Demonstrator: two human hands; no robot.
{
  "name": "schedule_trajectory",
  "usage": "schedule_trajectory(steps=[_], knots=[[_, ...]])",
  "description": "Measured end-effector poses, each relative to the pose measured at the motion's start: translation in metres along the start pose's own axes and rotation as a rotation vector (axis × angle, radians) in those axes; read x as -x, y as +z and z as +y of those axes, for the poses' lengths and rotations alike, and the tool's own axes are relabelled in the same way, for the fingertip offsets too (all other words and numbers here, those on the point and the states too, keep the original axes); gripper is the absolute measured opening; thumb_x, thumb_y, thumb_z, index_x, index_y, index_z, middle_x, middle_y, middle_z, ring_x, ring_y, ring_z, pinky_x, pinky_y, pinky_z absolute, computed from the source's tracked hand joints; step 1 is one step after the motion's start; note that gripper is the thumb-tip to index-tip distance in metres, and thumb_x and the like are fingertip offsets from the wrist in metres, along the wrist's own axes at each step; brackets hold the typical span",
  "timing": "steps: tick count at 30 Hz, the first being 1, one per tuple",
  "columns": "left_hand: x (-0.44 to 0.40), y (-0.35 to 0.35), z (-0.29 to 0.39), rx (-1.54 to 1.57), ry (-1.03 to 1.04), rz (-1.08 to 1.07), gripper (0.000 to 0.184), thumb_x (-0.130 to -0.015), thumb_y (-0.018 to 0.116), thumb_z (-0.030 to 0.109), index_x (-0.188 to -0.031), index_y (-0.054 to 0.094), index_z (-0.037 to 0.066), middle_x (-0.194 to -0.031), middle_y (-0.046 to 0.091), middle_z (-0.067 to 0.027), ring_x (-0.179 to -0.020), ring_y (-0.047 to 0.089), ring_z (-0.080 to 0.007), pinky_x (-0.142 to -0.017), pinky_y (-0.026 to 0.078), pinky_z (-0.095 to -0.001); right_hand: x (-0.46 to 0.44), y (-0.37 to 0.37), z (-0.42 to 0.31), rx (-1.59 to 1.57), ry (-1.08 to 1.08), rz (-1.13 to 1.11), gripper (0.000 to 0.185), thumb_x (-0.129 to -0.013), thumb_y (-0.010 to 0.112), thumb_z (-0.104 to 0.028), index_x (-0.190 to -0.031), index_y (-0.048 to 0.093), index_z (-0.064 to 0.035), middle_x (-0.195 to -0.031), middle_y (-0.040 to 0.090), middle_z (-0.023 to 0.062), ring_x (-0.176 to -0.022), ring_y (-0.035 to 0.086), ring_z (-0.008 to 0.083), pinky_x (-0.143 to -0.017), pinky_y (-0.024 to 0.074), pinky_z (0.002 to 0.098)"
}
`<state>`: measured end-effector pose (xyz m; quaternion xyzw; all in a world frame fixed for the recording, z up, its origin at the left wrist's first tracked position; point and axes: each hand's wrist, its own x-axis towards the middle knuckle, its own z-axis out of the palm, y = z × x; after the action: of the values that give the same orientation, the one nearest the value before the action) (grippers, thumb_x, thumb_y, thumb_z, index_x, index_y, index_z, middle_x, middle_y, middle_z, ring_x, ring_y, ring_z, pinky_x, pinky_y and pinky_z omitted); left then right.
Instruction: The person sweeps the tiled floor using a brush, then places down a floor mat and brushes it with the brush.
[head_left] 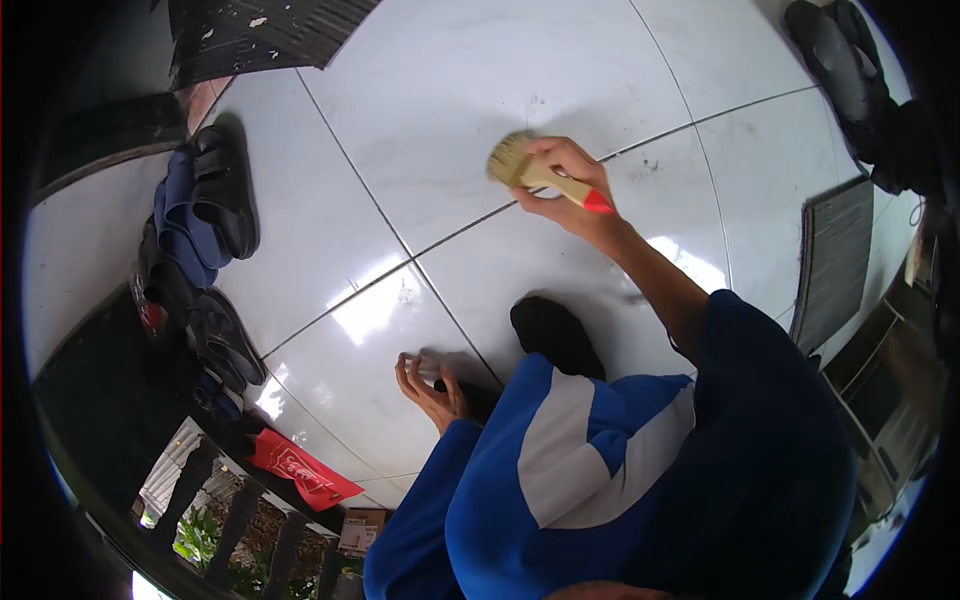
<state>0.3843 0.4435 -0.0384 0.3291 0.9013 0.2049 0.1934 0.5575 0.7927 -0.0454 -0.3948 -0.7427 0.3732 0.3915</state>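
My right hand is closed around a wide brush with pale bristles and a red-tipped wooden handle. The bristles are at the white tiled floor, near some small dark marks. Beyond my blue-clad knee, my left hand shows with bent fingers spread apart close to the floor. Nothing is visible in it.
Sandals and other footwear line the left side. A red bag lies below them by a dark railing. Dark shoes are at the upper right, above a grey mat. My dark-covered foot is on the tiles.
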Motion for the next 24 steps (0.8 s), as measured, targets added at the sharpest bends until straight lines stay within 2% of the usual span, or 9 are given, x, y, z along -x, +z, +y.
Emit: schedule_trajectory(steps=[3,7,9,10,12,16,18,21,24], knots=[[-0.009,-0.005,-0.002,-0.073,0.065,-0.021,0.047,-0.090,0.068,0.018,-0.132,0.049,0.006,-0.151,0.036,-0.0191,-0.141,0.030,-0.0410,-0.114,0.030,-0.0540,0.081,-0.089,-0.007,0.099,0.086,-0.032,0.040,-0.069,0.087,-0.002,-0.094,0.055,-0.0051,-0.111,0.064,0.0149,-0.094,0.069,0.0246,-0.075,0.0584,0.0318],[-0.044,-0.023,-0.011,-0.078,0.106,-0.086,0.051,-0.090,0.069,0.022,-0.134,0.048,0.006,-0.150,0.037,-0.0186,-0.139,0.034,-0.0396,-0.114,0.031,-0.0519,0.102,-0.112,-0.031,0.201,0.191,0.018,0.033,-0.071,0.084,-0.001,-0.093,0.060,-0.0046,-0.109,0.063,0.0153,-0.096,0.069,0.0252,-0.076,0.0588,0.0329],[-0.069,-0.031,-0.008,-0.043,0.065,-0.089,0.052,-0.090,0.070,0.023,-0.134,0.047,0.006,-0.149,0.037,-0.0196,-0.137,0.036,-0.0399,-0.113,0.032,-0.0515,0.081,-0.079,-0.043,0.015,0.216,0.129,0.031,-0.071,0.085,-0.001,-0.092,0.062,-0.0040,-0.110,0.062,0.0149,-0.097,0.068,0.0265,-0.075,0.0585,0.0342],[-0.079,-0.035,-0.007,-0.048,0.096,-0.104,0.053,-0.090,0.070,0.022,-0.134,0.047,0.006,-0.149,0.037,-0.0203,-0.137,0.036,-0.0405,-0.112,0.033,-0.0519,0.063,-0.057,-0.047,-0.028,0.060,0.124,0.032,-0.071,0.084,-0.001,-0.093,0.062,-0.0042,-0.111,0.062,0.0146,-0.099,0.067,0.0285,-0.077,0.0582,0.0362],[-0.104,-0.035,-0.004,-0.051,0.168,-0.141,0.053,-0.089,0.070,0.022,-0.134,0.047,0.006,-0.147,0.037,-0.0217,-0.136,0.036,-0.0418,-0.111,0.033,-0.0525,0.036,0.010,-0.065,-0.317,0.211,0.108,0.030,-0.076,0.081,-0.003,-0.098,0.060,-0.0049,-0.113,0.061,0.0133,-0.106,0.064,0.0310,-0.081,0.0563,0.0369],[-0.119,-0.021,-0.010,-0.249,0.458,-0.131,0.047,-0.091,0.066,0.027,-0.130,0.050,0.006,-0.135,0.046,-0.0238,-0.129,0.041,-0.0425,-0.109,0.031,-0.0536,-0.020,0.149,-0.084,-0.605,-0.057,-0.001,0.012,-0.083,0.069,-0.006,-0.088,0.059,-0.0018,-0.113,0.060,0.0158,-0.104,0.060,0.0344,-0.087,0.0511,0.0418],[-0.118,-0.009,-0.007,-0.244,0.440,-0.055,0.043,-0.091,0.064,0.029,-0.125,0.050,0.006,-0.131,0.047,-0.0217,-0.126,0.042,-0.0408,-0.107,0.031,-0.0539,-0.038,0.195,-0.084,-0.504,-0.050,-0.288,0.012,-0.075,0.067,-0.006,-0.084,0.061,-0.0004,-0.105,0.060,0.0168,-0.101,0.060,0.0338,-0.083,0.0514,0.0420],[-0.117,-0.002,-0.003,-0.261,0.392,0.026,0.037,-0.090,0.062,0.029,-0.117,0.051,0.007,-0.128,0.047,-0.0187,-0.122,0.043,-0.0393,-0.103,0.031,-0.0553,-0.032,0.216,-0.063,-0.388,-0.077,-0.327,0.013,-0.074,0.068,-0.006,-0.082,0.059,-0.0004,-0.099,0.057,0.0133,-0.099,0.060,0.0305,-0.078,0.0519,0.0415],[-0.116,0.006,-0.007,-0.266,0.304,0.089,0.041,-0.086,0.062,0.029,-0.117,0.050,0.007,-0.133,0.043,-0.0190,-0.121,0.040,-0.0402,-0.102,0.032,-0.0568,-0.011,0.154,-0.027,-0.484,-0.068,-0.253,0.011,-0.082,0.071,-0.008,-0.090,0.064,-0.0087,-0.118,0.062,0.0105,-0.104,0.062,0.0298,-0.082,0.0516,0.0397]])
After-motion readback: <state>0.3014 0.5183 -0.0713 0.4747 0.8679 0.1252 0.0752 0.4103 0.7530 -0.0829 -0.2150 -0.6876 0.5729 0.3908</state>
